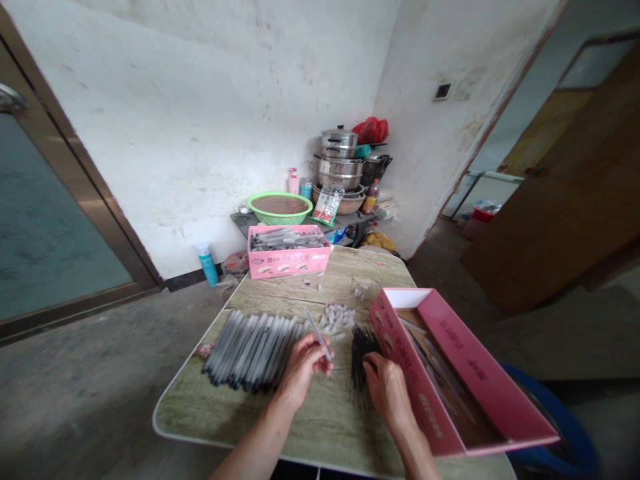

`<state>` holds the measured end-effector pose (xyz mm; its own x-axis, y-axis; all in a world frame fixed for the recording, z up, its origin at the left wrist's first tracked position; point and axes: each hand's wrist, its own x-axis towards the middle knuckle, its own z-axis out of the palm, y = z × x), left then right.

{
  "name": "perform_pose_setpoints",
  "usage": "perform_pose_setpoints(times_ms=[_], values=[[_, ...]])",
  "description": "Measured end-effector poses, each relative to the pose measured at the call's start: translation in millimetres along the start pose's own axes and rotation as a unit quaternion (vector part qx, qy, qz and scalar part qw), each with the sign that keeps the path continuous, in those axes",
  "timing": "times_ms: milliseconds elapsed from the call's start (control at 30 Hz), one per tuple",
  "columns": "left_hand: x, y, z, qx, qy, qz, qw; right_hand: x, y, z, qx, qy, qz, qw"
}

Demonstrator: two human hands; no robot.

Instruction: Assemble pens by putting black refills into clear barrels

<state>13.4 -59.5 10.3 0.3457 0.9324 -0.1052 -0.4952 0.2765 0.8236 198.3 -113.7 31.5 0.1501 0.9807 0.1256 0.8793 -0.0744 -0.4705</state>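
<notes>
Head view shows a slim, translucent grey plastic pen barrel (313, 325) tilted above the table, its lower end pinched between the thumb and fingers of the left hand (305, 363). Just to its right, the right hand (387, 383) reaches with bent fingers into a bundle of thin black sticks (360, 343); whether it grips one, I cannot tell. Beyond the bundle lies a heap of small whitish plastic pieces (337, 319). Left of the left hand, a row of grey, dark-ended pens (253, 348) lies side by side. An open, long pink cardboard box (473, 360), with a few slender pieces inside, stands beside the right hand. At the far edge of the wood-grain table (325, 430) sits a pink printed box filled with pens (290, 263); behind it is a light-green plastic basin (280, 219).
</notes>
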Motion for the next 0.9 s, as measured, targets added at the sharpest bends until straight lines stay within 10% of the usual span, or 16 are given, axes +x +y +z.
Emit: perform_pose_setpoints(times_ms=[633, 800, 900], values=[[-1.2, 0.7, 1.5, -0.038, -0.021, -0.021, 0.999, -40.7, 10.3, 14.4, -0.110, 0.005, 0.057, 0.992], [0.2, 0.2, -0.7, -0.054, -0.024, -0.040, 0.997, -36.0, -8.3, 2.9, 0.135, 0.034, 0.038, 0.990], [1.2, -1.5, -3.3, -0.064, -0.028, -0.044, 0.997, -31.6, -23.5, 0.0, 0.388, -0.008, 0.056, 0.920]])
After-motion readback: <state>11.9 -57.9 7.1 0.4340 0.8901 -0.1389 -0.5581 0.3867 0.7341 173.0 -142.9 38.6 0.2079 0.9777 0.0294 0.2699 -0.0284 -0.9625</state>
